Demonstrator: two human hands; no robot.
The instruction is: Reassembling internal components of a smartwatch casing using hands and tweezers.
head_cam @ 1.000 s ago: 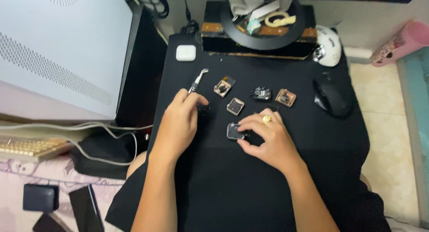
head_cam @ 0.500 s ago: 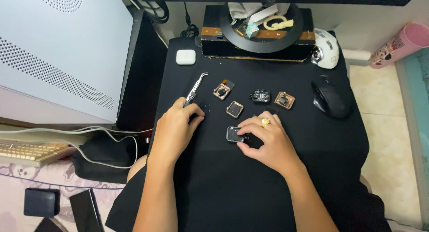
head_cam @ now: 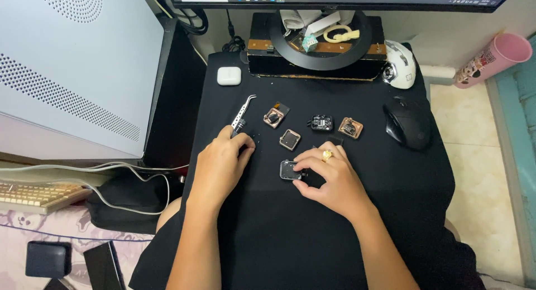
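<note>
Barely anything has shifted: the left hand (head_cam: pixel 222 166) still pinches the tweezers (head_cam: pixel 242 116), and the right hand (head_cam: pixel 328 179) still pins the small square watch case (head_cam: pixel 289 170) to the desk (head_cam: pixel 268 234). It looks light, stiff and delicate; best gripped by its edges.

Head camera (sole view) looks steeply down, close, over black desk mat (head_cam: pixel 335 240).

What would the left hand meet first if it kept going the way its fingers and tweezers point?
The left hand holds tweezers angled up and slightly right. Past their tip lies bare black cloth, then probably the black stand base rather than the white earbud case; depth is unclear.
</note>
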